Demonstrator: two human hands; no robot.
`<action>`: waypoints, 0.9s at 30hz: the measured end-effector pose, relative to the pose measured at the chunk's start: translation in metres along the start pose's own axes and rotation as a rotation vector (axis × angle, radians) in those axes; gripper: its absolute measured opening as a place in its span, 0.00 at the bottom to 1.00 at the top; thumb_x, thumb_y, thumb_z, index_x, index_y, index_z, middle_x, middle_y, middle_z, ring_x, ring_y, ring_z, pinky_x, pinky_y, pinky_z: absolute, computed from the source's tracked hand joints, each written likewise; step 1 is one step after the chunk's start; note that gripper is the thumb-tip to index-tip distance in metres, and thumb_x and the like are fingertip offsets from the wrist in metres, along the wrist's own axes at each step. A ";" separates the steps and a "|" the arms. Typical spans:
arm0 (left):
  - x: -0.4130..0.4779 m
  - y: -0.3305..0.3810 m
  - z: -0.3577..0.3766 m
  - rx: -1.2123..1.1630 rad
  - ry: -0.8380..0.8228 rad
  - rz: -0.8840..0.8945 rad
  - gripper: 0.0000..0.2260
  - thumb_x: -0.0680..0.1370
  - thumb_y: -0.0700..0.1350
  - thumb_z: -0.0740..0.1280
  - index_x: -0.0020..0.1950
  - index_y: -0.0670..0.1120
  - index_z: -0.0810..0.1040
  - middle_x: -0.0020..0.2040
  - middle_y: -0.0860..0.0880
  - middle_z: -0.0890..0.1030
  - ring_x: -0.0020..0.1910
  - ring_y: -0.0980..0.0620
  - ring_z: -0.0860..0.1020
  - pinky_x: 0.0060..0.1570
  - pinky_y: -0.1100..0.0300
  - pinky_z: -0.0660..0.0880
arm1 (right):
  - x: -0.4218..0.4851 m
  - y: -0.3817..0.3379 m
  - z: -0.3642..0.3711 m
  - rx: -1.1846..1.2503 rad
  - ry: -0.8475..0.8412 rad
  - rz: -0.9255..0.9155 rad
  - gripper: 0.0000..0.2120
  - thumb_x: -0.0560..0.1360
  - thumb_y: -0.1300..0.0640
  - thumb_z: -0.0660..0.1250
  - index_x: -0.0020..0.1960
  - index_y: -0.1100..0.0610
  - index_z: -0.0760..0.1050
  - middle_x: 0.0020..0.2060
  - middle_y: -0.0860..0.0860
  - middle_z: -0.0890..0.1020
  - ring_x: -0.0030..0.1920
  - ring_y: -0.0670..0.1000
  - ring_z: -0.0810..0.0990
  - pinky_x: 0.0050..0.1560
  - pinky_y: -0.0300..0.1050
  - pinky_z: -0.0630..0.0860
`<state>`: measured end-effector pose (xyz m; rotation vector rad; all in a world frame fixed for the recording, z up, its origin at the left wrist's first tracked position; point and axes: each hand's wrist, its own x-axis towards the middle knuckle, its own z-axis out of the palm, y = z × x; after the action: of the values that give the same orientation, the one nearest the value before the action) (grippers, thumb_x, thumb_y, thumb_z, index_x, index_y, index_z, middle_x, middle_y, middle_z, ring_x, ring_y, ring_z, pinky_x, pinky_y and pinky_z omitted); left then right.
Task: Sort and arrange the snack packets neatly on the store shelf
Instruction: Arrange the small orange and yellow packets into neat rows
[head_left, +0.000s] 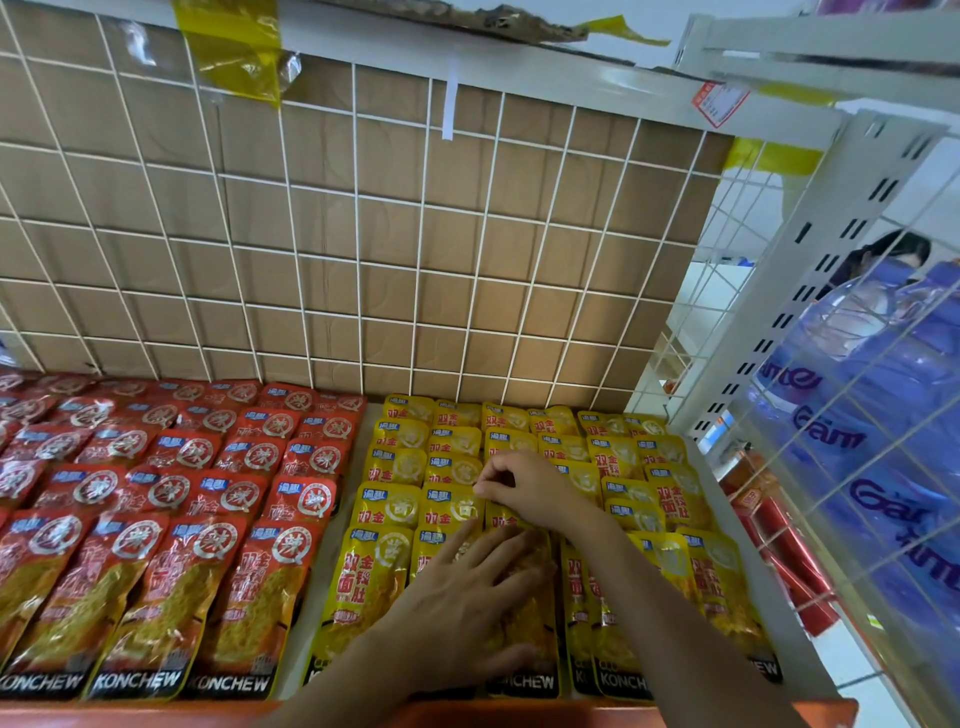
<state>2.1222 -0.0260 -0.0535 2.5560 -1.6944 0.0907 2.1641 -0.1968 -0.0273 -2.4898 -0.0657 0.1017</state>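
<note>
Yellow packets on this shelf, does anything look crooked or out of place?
Yes. The yellow packets in the two rightmost columns overlap unevenly and tilt, unlike the straighter red packets. Up top, the cardboard edge is torn and the yellow tape looks crumpled.

KONCHEW runs along the bottom edge of red packets (166, 597) and yellow packets (363, 582) — white capitals

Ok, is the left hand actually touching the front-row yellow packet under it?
Touching. The head view shows the left hand lying flat, fingers spread, pressed on the front-row yellow packet and covering much of its face, with no gap visible.
</note>
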 end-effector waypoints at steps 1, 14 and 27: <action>0.000 0.000 0.000 0.001 0.002 0.003 0.28 0.75 0.69 0.48 0.70 0.58 0.66 0.68 0.53 0.72 0.68 0.53 0.70 0.70 0.46 0.60 | 0.000 0.000 0.000 0.003 -0.001 0.000 0.08 0.75 0.53 0.66 0.45 0.57 0.79 0.45 0.51 0.81 0.47 0.48 0.77 0.48 0.45 0.73; 0.001 0.000 -0.004 -0.029 -0.043 -0.022 0.28 0.74 0.70 0.47 0.69 0.59 0.66 0.67 0.54 0.73 0.66 0.55 0.71 0.62 0.46 0.70 | -0.002 0.005 -0.007 0.118 0.200 0.057 0.07 0.77 0.54 0.64 0.48 0.56 0.79 0.40 0.44 0.77 0.41 0.41 0.74 0.43 0.37 0.70; 0.026 -0.020 -0.019 -0.208 0.004 -0.153 0.28 0.76 0.65 0.45 0.75 0.57 0.56 0.76 0.54 0.55 0.75 0.53 0.52 0.71 0.55 0.41 | -0.001 0.027 -0.025 -0.173 0.232 0.171 0.07 0.74 0.51 0.67 0.51 0.52 0.77 0.50 0.47 0.79 0.46 0.43 0.73 0.48 0.37 0.71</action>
<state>2.1508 -0.0405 -0.0330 2.5153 -1.4181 -0.0848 2.1662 -0.2333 -0.0239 -2.6583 0.2458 -0.1272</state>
